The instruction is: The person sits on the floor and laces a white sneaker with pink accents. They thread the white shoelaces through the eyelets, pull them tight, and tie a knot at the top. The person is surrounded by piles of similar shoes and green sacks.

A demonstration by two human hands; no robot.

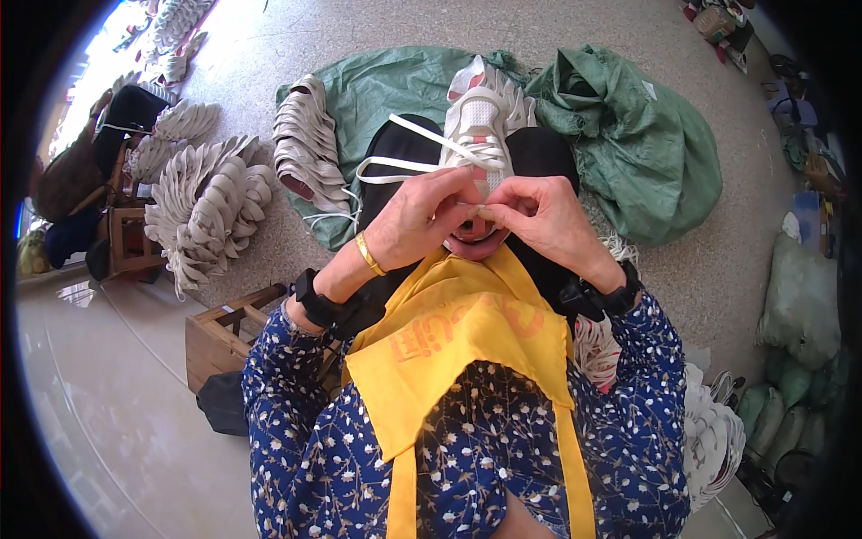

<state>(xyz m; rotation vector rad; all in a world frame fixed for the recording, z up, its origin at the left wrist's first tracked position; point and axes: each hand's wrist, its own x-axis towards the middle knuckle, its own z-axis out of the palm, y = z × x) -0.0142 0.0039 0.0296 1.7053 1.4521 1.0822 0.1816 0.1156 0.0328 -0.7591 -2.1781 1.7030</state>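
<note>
Partly, left hand and right hand hide shoe; what's pinched unclear.

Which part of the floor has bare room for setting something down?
Bare speckled floor lies beyond the green sheet and right of the green sack. Glossy floor is free left of the wooden stool. Crowded: the left hand and right hand at the laced shoe upper, and the stacked uppers at left.

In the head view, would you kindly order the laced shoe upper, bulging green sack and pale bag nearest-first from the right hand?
1. Laced shoe upper, at the right hand
2. Bulging green sack, forward right
3. Pale bag, far right
</note>
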